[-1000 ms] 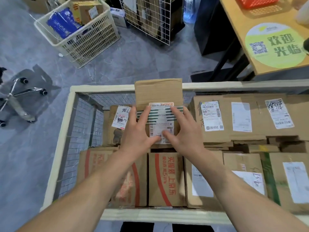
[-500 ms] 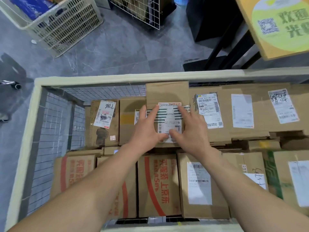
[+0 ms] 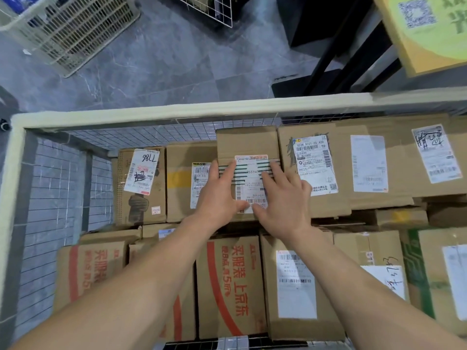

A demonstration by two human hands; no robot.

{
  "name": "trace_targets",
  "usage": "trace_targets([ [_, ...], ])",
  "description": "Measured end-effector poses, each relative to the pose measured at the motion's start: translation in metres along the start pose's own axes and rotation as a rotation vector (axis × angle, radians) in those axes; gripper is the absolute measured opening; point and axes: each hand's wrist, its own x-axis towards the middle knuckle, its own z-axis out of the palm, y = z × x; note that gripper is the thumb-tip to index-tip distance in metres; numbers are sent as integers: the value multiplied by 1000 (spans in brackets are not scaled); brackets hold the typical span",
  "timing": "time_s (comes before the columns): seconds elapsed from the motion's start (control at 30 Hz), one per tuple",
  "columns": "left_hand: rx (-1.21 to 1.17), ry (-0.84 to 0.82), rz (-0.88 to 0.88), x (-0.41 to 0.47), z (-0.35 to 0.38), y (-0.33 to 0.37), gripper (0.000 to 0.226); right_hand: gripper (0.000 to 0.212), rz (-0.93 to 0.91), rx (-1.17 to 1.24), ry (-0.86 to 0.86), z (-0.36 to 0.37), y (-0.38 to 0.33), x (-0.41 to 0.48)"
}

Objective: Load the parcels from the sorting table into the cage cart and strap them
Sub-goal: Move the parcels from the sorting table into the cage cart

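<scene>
The parcel (image 3: 249,142), a small brown box with a white label (image 3: 250,178), sat in the back row of the cage cart (image 3: 151,114), between a lower box (image 3: 182,178) on its left and a labelled carton (image 3: 342,160) on its right. Left hand (image 3: 217,195) and right hand (image 3: 284,200) lay flat on its top, fingers straight and slightly apart, thumbs almost meeting over the label's near end.

I see both bare forearms reaching forward from the lower edge, drawing together. My left hand (image 3: 217,198) and right hand (image 3: 284,200) lie palm down, side by side, fingers (image 3: 276,170) straight and slightly spread, thumbs turned inward and nearly meeting.
</scene>
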Motion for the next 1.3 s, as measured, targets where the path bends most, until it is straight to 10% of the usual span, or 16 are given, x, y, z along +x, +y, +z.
trace_targets([
  [0.67, 389, 166, 130, -61, -41, 55, 82, 60, -130, 88, -30, -97, 15, -19],
  [1.3, 498, 198, 868, -232, -98, 228, 80, 72, 517, -46, 391, -260, 42, -240],
])
